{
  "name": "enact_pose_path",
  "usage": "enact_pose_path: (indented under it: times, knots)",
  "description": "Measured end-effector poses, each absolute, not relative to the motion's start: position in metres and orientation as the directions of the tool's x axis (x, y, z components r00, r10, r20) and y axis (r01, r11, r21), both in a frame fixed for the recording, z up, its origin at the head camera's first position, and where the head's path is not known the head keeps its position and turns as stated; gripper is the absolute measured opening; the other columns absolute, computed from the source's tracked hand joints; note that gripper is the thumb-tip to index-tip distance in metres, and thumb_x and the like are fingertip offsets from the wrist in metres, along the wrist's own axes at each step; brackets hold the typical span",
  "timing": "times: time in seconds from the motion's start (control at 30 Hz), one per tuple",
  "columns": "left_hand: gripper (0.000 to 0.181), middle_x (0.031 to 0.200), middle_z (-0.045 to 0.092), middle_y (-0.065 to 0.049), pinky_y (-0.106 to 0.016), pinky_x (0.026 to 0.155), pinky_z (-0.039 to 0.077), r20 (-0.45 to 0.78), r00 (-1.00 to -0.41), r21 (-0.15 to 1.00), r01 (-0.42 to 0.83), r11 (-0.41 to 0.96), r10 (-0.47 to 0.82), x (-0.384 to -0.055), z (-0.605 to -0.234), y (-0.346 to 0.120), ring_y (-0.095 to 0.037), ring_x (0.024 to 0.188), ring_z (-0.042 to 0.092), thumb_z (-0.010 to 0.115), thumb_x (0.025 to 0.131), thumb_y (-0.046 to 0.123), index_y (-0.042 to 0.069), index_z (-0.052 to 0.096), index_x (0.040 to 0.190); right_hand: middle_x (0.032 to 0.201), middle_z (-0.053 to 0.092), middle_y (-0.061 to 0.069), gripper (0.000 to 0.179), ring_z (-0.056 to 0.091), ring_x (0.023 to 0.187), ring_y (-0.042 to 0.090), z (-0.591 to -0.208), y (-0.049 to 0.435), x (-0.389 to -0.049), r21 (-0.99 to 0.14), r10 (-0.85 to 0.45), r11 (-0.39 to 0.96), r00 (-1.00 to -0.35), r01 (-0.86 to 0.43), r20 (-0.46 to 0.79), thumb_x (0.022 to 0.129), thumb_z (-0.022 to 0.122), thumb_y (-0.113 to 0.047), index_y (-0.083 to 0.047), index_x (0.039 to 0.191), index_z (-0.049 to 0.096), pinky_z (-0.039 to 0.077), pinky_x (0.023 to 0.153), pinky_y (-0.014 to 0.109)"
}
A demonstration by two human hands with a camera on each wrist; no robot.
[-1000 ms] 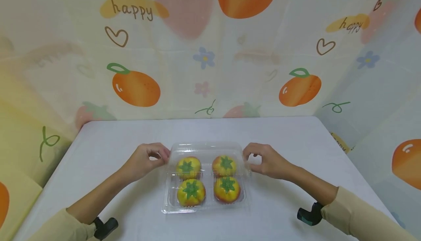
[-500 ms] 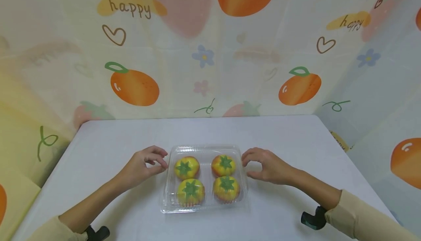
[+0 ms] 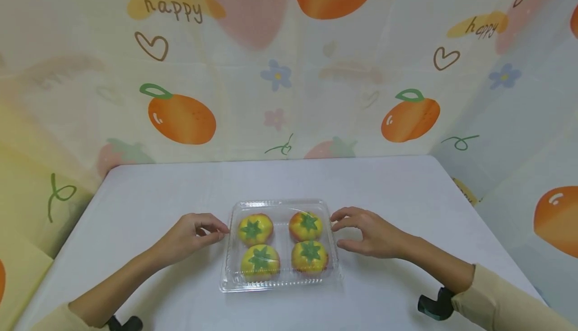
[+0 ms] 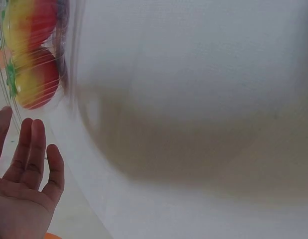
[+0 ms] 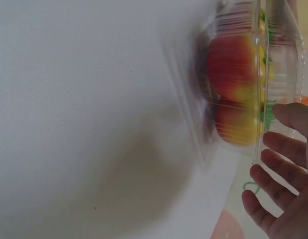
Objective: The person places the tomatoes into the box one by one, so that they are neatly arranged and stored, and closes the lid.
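A clear plastic clamshell box (image 3: 281, 276) lies on the white table with its lid down. Through the plastic show several round yellow-and-red fruits (image 3: 256, 229) with green star-shaped tops, set in two rows. My left hand (image 3: 182, 238) is at the box's left side, thumb and fingertips right at the lid's rim. In the left wrist view its fingers (image 4: 32, 154) are extended and loosely bent. At the opposite side is my right hand (image 3: 372, 233), its fingers spread and relaxed beside the rim. The right wrist view has its fingertips overlapping the lid's edge.
The white table (image 3: 189, 180) reaches back to a cloth backdrop (image 3: 253, 120) printed with oranges, hearts and lettering. A dark strap-on device (image 3: 437, 305) sits at the right wrist, and a similar one (image 3: 126, 324) at the left.
The box's lid, raised and held at both sides a second ago, has come down over the fruits. Both hands have loosened and moved slightly toward me, staying close to the box's sides.
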State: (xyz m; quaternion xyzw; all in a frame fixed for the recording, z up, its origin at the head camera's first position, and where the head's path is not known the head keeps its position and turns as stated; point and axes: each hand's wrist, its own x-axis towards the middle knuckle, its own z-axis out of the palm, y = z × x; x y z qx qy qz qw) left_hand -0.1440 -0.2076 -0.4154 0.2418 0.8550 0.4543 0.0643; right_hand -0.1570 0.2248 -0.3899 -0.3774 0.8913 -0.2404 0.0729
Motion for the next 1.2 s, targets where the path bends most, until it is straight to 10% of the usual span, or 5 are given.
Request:
enact_pose_path:
  times: [0.4,0.67,1.2]
  knots:
    - [0.042,0.099,0.069,-0.013,-0.032,0.074,0.056,-0.163,-0.805,0.931,0.067,0.359,0.57,-0.13,-0.416,-0.213,-0.032,0.087,0.069,0.07,0.092,0.012,0.005,0.05,0.129,0.122,0.065,0.0,0.038,0.063,0.108,0.019,-0.387,0.22,-0.139,-0.538,-0.622,0.67,-0.783,-0.511,-0.031,0.09,0.072,-0.03,-0.013,0.123,0.069,0.055,0.088,0.042]
    - [0.075,0.103,0.065,-0.014,-0.033,0.083,0.055,-0.3,-0.729,0.948,-0.159,0.275,0.615,-0.12,-0.413,-0.21,-0.031,0.094,0.069,0.077,0.085,0.01,0.009,0.027,0.141,0.11,0.068,0.011,0.056,0.071,0.084,0.014,-0.384,0.215,-0.129,-0.769,-0.569,0.59,-0.802,-0.246,-0.18,0.088,0.073,-0.02,-0.001,0.136,0.052,0.057,0.072,0.027]
    - [0.091,0.102,0.057,-0.012,-0.032,0.081,0.055,-0.317,-0.736,0.948,-0.225,0.225,0.598,-0.112,-0.413,-0.201,-0.027,0.085,0.068,0.079,0.082,0.005,0.014,0.014,0.145,0.111,0.063,0.012,0.086,0.07,0.082,0.027,-0.389,0.213,-0.124,-0.889,-0.556,0.453,-0.759,0.065,-0.339,0.083,0.075,-0.005,-0.01,0.152,0.025,0.054,0.077,0.034]
